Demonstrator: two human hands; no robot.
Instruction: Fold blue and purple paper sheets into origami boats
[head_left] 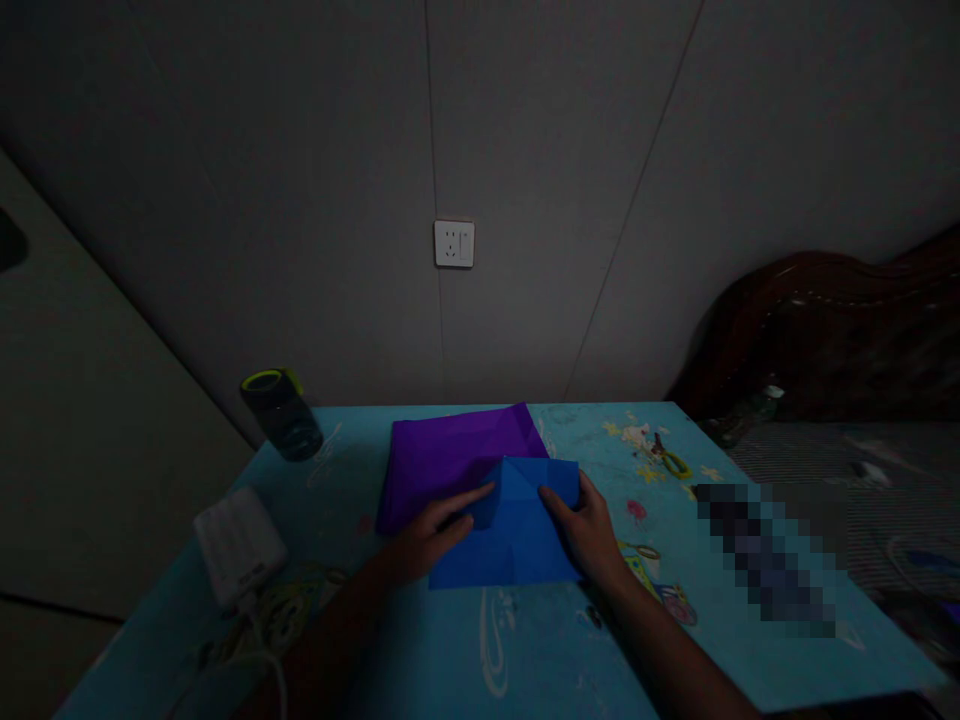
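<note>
On the table (420, 650), the right hand (592, 532) grips blue paper (521, 545) (creased); the left hand (424, 540) touches it, grip unclear.

The desk (420, 650) is covered in turquoise, printed with sea-themed figures, and is set against a grey wall (315, 200) crossed by thin seams, on which a white socket plate (454, 244) is mounted. At the desk's far left corner, a dark see-through bottle (283, 420) is topped with yellow-green; nearer, a white block (240, 548) is joined to a pale cable (259, 625). On the far right, a tool with a yellow-green looped handle (677, 464) is seen. Beyond, a bed (810, 450) is backed by a dark, carved headboard (847, 330).
</note>
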